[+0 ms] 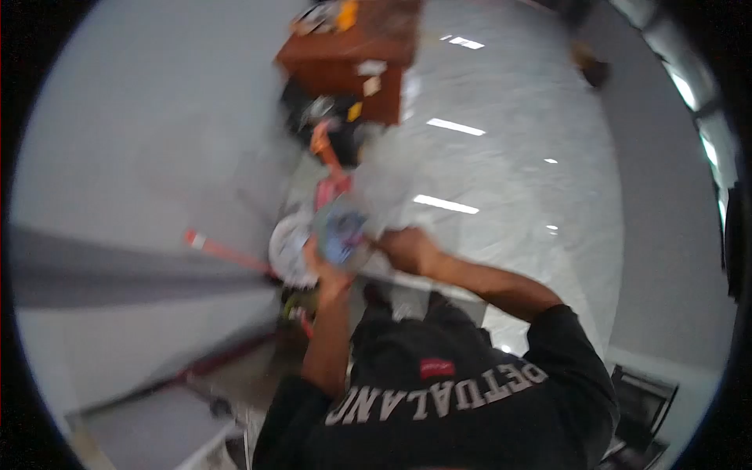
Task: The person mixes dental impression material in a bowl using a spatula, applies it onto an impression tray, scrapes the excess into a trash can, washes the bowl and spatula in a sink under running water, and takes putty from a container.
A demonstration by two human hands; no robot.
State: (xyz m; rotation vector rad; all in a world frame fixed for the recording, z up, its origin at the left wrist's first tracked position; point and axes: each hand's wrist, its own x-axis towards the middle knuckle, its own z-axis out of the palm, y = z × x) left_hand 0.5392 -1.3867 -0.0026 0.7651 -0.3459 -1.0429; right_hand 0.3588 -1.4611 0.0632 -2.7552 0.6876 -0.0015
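Observation:
My left hand (331, 272) is wrapped round the near left side of a round, clear-looking container (341, 231) with something bluish inside. My right hand (407, 248) is closed in a fist just right of the container's rim. Blur hides what it grips, if anything. Behind my left hand is a round white bucket-like object (287, 249). Just past the container lies a red item (332, 188), too smeared to name.
An orange-red stick (231, 255) leans toward the grey wall (141, 157) at left. Beyond are a black bag-like heap (301, 110) with an orange handle-like piece (323, 143) and a brown desk (345, 55). Shiny floor (509, 180) spreads right; a dark chair (642, 399) stands lower right.

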